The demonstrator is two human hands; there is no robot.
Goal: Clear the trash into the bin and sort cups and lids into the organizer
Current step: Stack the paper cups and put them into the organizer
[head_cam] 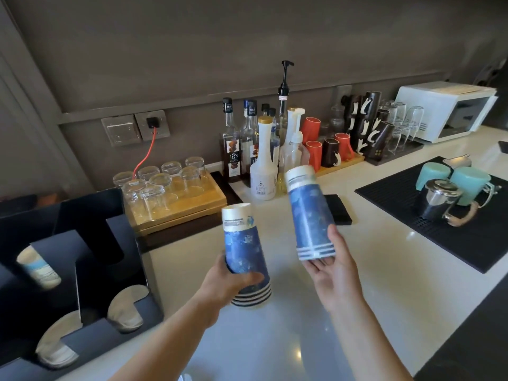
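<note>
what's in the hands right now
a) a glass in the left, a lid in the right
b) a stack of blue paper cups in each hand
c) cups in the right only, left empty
b: the left hand grips one stack of blue cups and the right hand holds a second stack, both upside down.

Two blue, white-striped paper cup stacks (246, 251) (312, 213), a black organizer (90, 257), orange mugs (313, 154), turquoise cups (467, 182).

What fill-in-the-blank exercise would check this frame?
The left hand grips a cup stack, mostly ____ in colour.
The right hand holds a second cup stack of the ____ colour.
The black organizer stands on the person's ____ side.
The glasses rest on a ____ tray.
Missing: blue; same; left; wooden
</note>
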